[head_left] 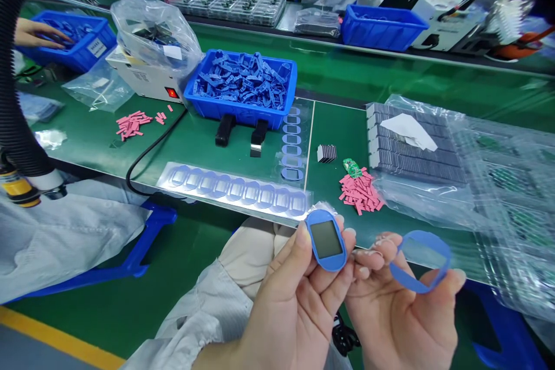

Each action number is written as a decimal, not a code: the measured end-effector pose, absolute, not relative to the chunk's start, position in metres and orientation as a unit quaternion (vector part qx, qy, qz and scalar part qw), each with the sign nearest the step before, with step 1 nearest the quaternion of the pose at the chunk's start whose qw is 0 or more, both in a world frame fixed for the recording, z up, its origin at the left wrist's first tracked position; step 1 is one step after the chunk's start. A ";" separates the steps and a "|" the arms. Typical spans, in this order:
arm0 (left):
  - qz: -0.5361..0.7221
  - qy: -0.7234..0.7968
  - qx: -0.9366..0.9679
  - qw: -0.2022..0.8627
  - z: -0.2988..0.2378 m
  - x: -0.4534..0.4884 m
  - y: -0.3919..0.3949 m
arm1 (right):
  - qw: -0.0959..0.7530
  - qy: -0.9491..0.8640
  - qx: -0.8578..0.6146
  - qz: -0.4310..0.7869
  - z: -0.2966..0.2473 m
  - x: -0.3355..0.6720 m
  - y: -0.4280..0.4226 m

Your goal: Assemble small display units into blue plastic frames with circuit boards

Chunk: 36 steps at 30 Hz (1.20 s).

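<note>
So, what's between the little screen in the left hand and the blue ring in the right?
In the head view, fingertips of the left hand by the screen, then of the right hand by the blue ring.

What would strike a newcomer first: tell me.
Probably the blue oval housing with its grey display, in the left hand at lower centre. Beside it, the right hand holds a thin blue oval overlay. Beyond, a blue bin heaped with blue plastic parts stands on the green bench, left of centre.
</note>
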<state>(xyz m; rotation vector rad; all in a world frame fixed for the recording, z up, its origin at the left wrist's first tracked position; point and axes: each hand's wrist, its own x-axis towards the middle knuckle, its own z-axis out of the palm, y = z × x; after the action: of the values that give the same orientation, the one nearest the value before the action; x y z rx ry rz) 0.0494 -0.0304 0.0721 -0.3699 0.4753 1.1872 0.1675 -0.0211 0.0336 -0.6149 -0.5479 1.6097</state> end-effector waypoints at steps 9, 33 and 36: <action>0.580 0.264 -0.092 0.765 0.075 0.052 -0.026 | 0.618 -0.268 -0.362 0.644 0.030 0.165 -0.022; 0.647 0.455 0.168 0.588 0.037 0.047 -0.027 | 0.454 -0.718 -0.492 0.192 0.043 0.144 -0.020; 0.637 0.472 0.223 0.567 0.036 0.042 -0.024 | 0.460 -0.712 -0.489 0.205 0.044 0.145 -0.019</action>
<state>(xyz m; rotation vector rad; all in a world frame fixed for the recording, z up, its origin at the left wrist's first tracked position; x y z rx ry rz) 0.0416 -0.0243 0.0360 0.5245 1.1102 1.4975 0.1455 -0.0190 0.0439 -1.2033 -1.7520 0.5049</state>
